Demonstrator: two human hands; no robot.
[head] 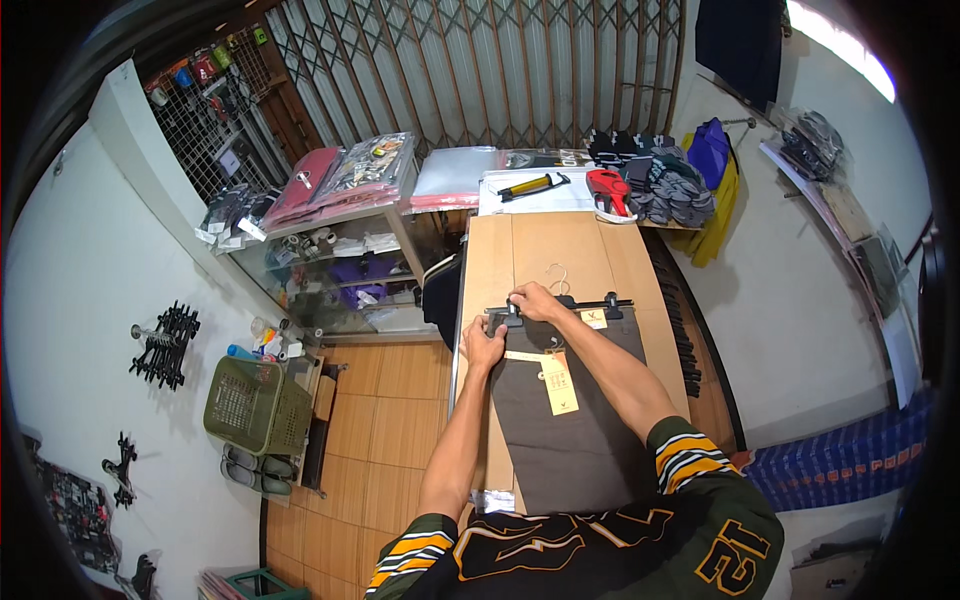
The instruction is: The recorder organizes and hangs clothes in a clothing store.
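Note:
Dark grey-brown trousers (pixel 600 420) lie folded lengthwise on a cardboard-covered table (pixel 577 244), waistband away from me. Along the waistband runs a black clip hanger (pixel 577 304) with a metal hook (pixel 556 277). Its right clip (pixel 613 304) sits at the waistband's right end. My right hand (pixel 534 301) grips the left clip (pixel 513 311) from above. Just below it, my left hand (pixel 484 343) holds the left corner of the waistband between thumb and fingers. A cream hang tag (pixel 561 386) rests on the fabric, and a small label (pixel 594 319) is on the waistband.
Beyond the cardboard lie a yellow-black hand pump (pixel 532 187), a red tool (pixel 611 193) and piled gloves or socks (pixel 667 180). Packaged goods (pixel 367 169) top a glass display case (pixel 352 270) at left. A green basket (pixel 251 405) stands lower left; a folding gate (pixel 480 75) closes the back.

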